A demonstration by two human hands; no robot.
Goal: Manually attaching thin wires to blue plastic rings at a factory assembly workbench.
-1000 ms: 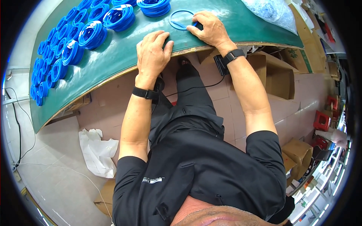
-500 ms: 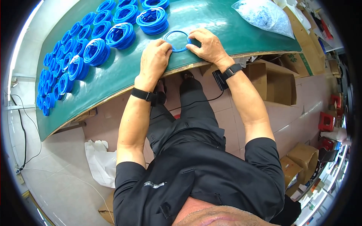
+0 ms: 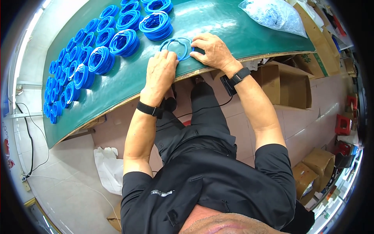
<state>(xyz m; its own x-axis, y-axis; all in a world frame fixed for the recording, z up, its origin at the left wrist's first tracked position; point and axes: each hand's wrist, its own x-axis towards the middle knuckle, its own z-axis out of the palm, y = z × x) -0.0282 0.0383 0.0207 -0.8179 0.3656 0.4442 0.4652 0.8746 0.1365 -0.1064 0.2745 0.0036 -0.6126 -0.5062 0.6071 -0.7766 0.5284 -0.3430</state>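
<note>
Two thin blue rings (image 3: pixel 186 39) overlap, spread apart, between my hands at the green table's front edge. They look like loops of cord or tubing; the exact kind cannot be told. My left hand (image 3: pixel 161 68) is closed, fingertips pinching the rings' near left side. On the right side, the thumb and fingers of my right hand (image 3: pixel 214 51) curl round the rings' edge, with a dark patch showing between them. Part of each ring is hidden behind my fingers. To the left, the nearest pile of blue rings (image 3: pixel 156 28) stands apart from my left hand.
Several rows of blue ring piles (image 3: pixel 101 60) cover the left part of the green table (image 3: pixel 218 23). A clear plastic bag (image 3: pixel 272 17) of pale contents lies at the back right. Below the right edge stands an open cardboard box (image 3: pixel 292 87). A black cable (image 3: pixel 206 105) crosses my legs.
The two rings, nearly lined up before, are now visibly offset, one shifted left. My left hand has turned and moved slightly toward me. The whole view has shifted a little.
</note>
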